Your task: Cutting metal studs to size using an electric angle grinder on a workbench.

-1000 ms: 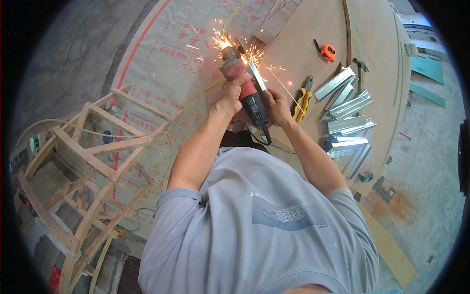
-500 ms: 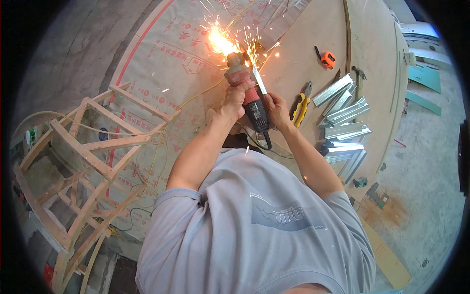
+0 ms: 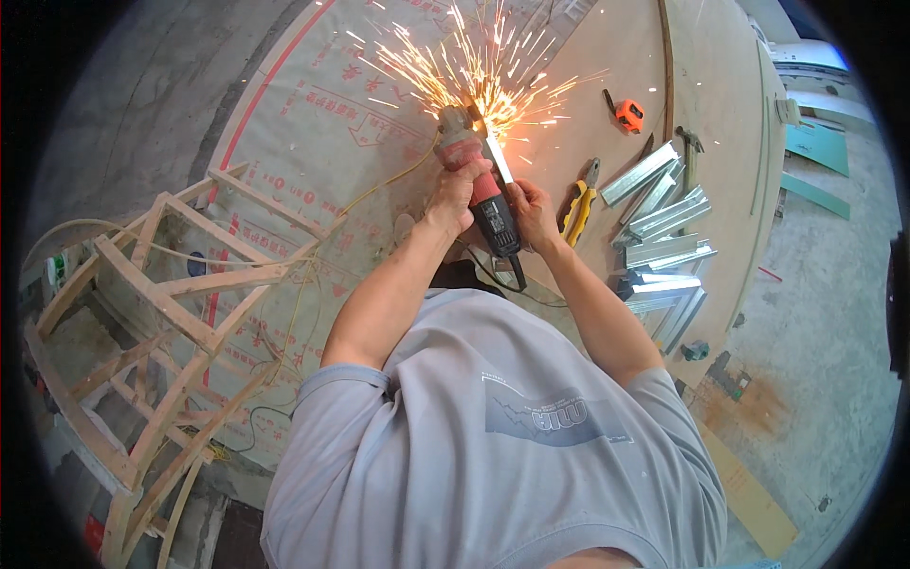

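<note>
My left hand (image 3: 453,201) is wrapped round the red and black body of an angle grinder (image 3: 471,171), whose head points away from me. A wide fan of sparks (image 3: 474,81) bursts from its disc end, where the disc meets a metal strip. My right hand (image 3: 534,211) grips the near end of that silvery metal strip (image 3: 498,159), close along the grinder's right side. The exact contact at the disc is hidden by glare. Right of this hand lie yellow and black pliers (image 3: 578,207) on the wooden board.
Several cut metal channel pieces (image 3: 664,216) lie at the right, with a hammer (image 3: 690,156) and an orange tape measure (image 3: 628,116) beyond. A wooden ladder-like frame (image 3: 180,313) stands at the left. A yellow cord (image 3: 379,187) crosses the printed floor covering (image 3: 313,142).
The sparks have changed from a bright clump at the left to a wide fan spraying outward on both sides. Both hands keep their hold, nearly in place.
</note>
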Tool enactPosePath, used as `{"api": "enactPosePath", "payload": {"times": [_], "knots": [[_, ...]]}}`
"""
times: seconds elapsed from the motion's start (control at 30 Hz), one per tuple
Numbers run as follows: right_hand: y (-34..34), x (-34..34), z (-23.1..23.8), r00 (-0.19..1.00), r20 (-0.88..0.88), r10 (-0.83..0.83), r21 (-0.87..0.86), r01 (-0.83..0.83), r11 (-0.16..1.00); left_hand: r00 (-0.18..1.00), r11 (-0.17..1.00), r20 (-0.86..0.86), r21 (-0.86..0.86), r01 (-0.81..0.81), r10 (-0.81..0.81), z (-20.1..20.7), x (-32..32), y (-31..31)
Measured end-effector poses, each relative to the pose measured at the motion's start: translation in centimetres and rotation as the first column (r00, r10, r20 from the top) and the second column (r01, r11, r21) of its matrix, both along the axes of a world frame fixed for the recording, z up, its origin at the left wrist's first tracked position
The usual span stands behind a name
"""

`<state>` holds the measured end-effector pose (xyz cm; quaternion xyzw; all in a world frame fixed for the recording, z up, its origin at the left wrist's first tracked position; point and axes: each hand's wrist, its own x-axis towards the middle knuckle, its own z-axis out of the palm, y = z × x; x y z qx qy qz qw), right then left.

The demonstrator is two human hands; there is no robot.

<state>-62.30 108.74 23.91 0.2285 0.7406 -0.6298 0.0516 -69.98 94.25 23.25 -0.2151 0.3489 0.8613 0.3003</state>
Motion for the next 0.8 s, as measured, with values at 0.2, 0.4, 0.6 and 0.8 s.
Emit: {"api": "enactPosePath", "payload": {"times": [0.2, 0.4, 0.6, 0.8], "knots": [[1.3, 0.4, -1.0, 0.999, 0.037, 0.007, 0.038, -0.008, 0.999, 0.999, 0.997, 0.005, 0.066, 0.035, -0.036, 2.0, 0.0, 0.1], [1.8, 0.7, 1.9, 0.965, -0.096, 0.244, 0.722, -0.101, 0.685, 0.994, 0.991, -0.036, 0.085, 0.103, -0.1, 2.8, -0.6, -2.3], [1.2, 0.9, 3.8, 0.931, 0.181, 0.318, 0.738, -0.342, 0.582, 0.986, 0.983, 0.009, 0.069, 0.168, -0.169, 2.2, -1.1, -3.8], [-0.8, 1.3, 4.7, 0.914, 0.233, 0.331, 0.478, -0.405, 0.779, 0.971, 0.964, -0.05, 0.121, 0.237, -0.233, 1.1, -1.5, -4.0]]}}
